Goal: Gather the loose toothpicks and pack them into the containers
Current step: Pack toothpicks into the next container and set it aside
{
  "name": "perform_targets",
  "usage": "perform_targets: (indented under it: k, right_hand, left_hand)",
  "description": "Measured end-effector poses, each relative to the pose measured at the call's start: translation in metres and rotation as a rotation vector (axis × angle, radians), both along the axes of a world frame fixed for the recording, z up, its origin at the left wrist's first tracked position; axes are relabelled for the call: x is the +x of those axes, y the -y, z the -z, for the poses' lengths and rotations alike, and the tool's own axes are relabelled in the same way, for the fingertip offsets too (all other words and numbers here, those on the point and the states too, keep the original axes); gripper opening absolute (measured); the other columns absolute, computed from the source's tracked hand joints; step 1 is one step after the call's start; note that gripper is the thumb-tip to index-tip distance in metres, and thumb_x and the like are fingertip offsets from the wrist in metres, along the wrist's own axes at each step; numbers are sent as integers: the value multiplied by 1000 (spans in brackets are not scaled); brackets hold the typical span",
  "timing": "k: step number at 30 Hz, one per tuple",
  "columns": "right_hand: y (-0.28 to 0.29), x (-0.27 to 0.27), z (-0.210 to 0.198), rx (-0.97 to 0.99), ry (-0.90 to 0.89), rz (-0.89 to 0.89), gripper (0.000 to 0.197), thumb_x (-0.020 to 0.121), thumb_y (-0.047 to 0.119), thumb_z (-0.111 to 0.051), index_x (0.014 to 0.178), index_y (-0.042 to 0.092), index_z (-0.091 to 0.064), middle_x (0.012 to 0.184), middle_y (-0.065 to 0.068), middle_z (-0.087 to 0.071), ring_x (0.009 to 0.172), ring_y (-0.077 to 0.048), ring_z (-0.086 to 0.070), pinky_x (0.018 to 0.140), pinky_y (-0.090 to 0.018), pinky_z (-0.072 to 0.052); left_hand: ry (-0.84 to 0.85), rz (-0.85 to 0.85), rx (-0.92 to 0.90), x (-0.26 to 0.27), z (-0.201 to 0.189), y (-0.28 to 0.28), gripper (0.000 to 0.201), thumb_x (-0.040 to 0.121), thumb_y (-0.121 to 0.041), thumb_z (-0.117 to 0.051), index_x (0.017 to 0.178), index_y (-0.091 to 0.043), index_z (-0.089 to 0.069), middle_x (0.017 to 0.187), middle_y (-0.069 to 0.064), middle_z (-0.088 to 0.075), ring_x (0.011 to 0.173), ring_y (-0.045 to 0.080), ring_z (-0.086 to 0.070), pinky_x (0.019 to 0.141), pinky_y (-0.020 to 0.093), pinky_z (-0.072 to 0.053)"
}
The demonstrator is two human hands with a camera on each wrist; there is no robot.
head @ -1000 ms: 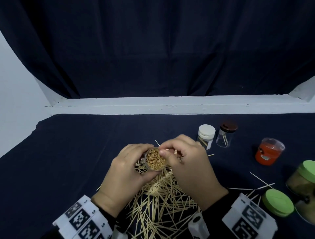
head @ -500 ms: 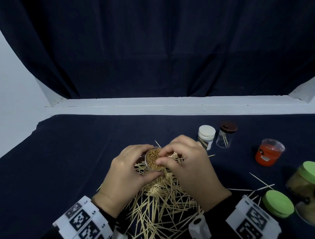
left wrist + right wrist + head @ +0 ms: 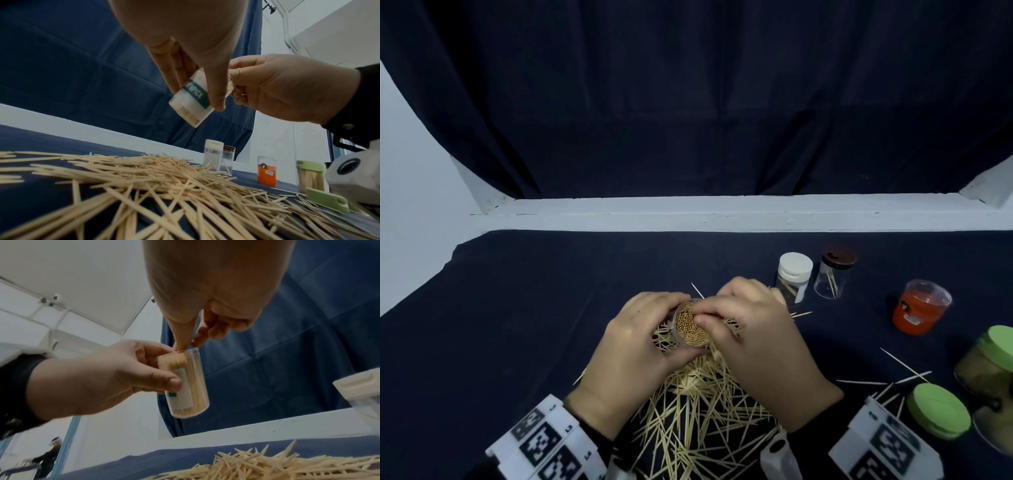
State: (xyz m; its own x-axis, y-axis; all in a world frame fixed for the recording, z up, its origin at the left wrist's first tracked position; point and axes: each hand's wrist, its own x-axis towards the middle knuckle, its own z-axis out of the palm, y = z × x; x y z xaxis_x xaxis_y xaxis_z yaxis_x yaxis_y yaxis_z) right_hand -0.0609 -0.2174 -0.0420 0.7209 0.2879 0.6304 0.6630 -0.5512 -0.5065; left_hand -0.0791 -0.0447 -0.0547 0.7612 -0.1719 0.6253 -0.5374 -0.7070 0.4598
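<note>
Left hand (image 3: 633, 346) clamped round full container (image 3: 690, 327); right hand (image 3: 756, 339) fingertips (image 3: 182, 345) pinched together at its mouth, above loose toothpicks (image 3: 698, 418).

Counter (image 3: 524, 308) has a dark cloth. Loose toothpicks (image 3: 698, 411) piled lower centre. Five jars (image 3: 793, 275) and a green lid (image 3: 938, 409) at right.

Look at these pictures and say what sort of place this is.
Probably a staged recording workspace, not a home: a dark blue cloth-covered table backed by a dark draped curtain, white wrist bands with square black-and-white markers, and a plain panelled white ceiling.
</note>
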Motion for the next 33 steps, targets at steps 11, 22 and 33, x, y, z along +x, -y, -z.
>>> perform_targets:
  k: [11,22,33]
  right_hand:
    - [33,18,-17,-428,-413,175,15,86,34,-63,96,22,-64,90,8,-55,91,-14,-57,85,-33,-44]
    - [9,18,9,-988,-662,52,34,81,26,-73,107,9,-59,113,-8,-59,101,-27,-61,77,-33,-48]
    - [28,19,-1,-849,-520,177,19,92,5,-39,99,13,-55,111,-10,-58,104,-30,-59,79,-33,-44]
  left_hand:
    - [29,-76,53,2,0,0,57,59,-26,-87,111,-16,-66,106,-13,-63,103,5,-55,89,27,-46]
    - [-18,-101,113,0,0,0,59,57,-26,-88,111,-16,-66,104,-12,-64,102,1,-51,94,12,-38]
    - [-118,-148,114,0,1,-1,59,58,-27,-88,112,-22,-65,104,-19,-59,104,-3,-48,91,3,-35]
